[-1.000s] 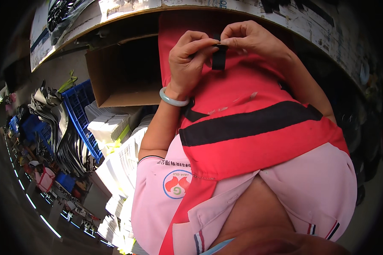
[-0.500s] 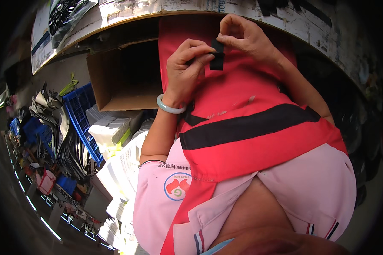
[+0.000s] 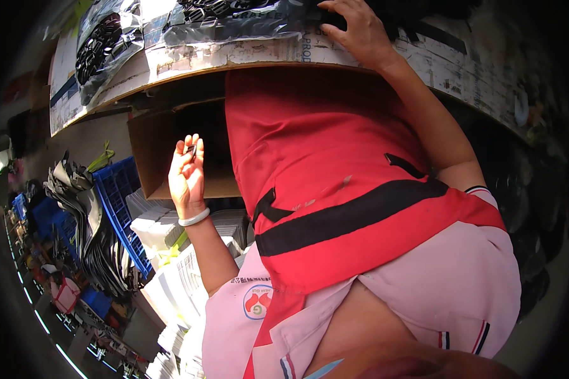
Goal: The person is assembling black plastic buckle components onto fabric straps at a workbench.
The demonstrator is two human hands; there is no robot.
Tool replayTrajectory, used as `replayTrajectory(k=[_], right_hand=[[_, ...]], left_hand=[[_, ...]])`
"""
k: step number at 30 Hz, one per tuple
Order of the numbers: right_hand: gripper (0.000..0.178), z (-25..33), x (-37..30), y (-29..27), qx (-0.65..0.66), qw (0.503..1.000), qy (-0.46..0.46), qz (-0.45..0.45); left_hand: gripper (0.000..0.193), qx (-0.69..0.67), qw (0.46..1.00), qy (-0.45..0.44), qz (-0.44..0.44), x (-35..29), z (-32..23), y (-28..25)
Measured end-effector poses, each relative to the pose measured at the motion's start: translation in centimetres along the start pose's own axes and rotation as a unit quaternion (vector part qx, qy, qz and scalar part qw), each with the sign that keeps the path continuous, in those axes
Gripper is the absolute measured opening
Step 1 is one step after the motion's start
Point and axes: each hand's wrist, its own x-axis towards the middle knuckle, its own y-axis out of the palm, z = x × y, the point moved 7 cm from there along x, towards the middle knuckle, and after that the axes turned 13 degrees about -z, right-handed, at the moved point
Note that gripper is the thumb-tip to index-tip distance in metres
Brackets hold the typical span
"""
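My left hand [image 3: 187, 178] is out to the left, palm turned up in bright light, before the opening of a cardboard box. A small black piece [image 3: 191, 151] is gripped between its fingers and thumb; its exact kind does not show. My right hand [image 3: 358, 35] reaches over the worktable, thumb and fingers apart, at the edge of a dark heap of black strips [image 3: 417, 16]. Its fingertips lie close to the black material, and I cannot tell whether they touch it. Beside it is a clear plastic bag of black buckles [image 3: 234, 19].
Another bag of black parts [image 3: 101, 57] is at the worktable's [image 3: 171, 60] left end. The cardboard box [image 3: 146, 164] sits below. Further left are a blue plastic crate [image 3: 123, 202], white stacked sheets [image 3: 161, 230] and hanging grey strips [image 3: 88, 221].
Both hands were together over the red apron with black strap pieces. They have parted: the left moved left and down with a small black piece, the right up onto the worktable.
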Motion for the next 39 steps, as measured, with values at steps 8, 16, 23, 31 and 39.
replayTrajectory(k=[8, 16, 23, 31, 39], right_hand=[[0.009, 0.7, 1.1, -0.2, 0.047, 0.998, 0.041, -0.004], [0.009, 0.3, 0.7, -2.2, 0.149, 0.978, 0.117, -0.093], [0.007, -1.2, 1.1, -6.1, 0.341, 0.894, 0.165, -0.239], [0.023, 5.8, -3.5, -0.7, 0.524, 0.736, 0.387, 0.183], [0.022, 7.8, -9.7, 2.8, 0.485, 0.613, 0.538, 0.315]], left_hand=[[0.026, 0.118, 0.978, -0.054, 0.160, -2.5, 10.0, 12.7], [0.023, 0.217, 0.953, 0.035, 0.207, -2.6, 10.7, 15.0], [0.021, 0.264, 0.948, 0.030, 0.176, -2.9, 11.4, 15.2], [0.022, 0.186, 0.973, 0.016, 0.134, -3.4, 10.9, 15.4], [0.017, 0.314, 0.929, 0.020, 0.195, -3.9, 11.4, 14.4]])
